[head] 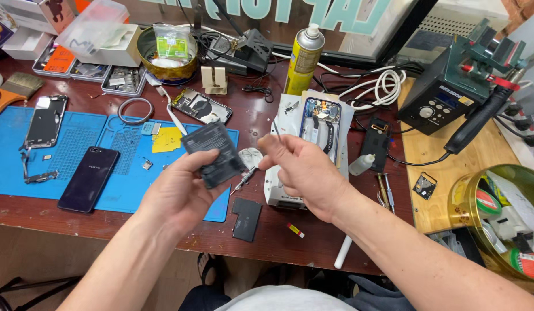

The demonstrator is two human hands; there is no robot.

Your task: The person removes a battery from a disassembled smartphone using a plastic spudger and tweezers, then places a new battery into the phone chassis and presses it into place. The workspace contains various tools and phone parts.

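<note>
My left hand (178, 193) holds a dark rectangular phone battery (214, 152) up over the desk's front edge, thumb and fingers pinching its lower end. My right hand (304, 167) hovers just to the right of it, fingers curled, pinching a thin strip or wire (276, 129) that sticks up from the fingertips. Behind my right hand lies an opened phone (320, 122) with its blue frame and circuit board exposed, resting on a white block (278, 190). A small screwdriver (244, 179) lies on the desk between my hands.
A blue work mat (77, 144) carries a dark phone (88, 178), a cracked phone (45, 121) and a yellow note. A yellow spray can (304, 57), a green soldering station (451, 92), two round tins (166, 55) and a flat black part (247, 219) crowd the red-brown desk.
</note>
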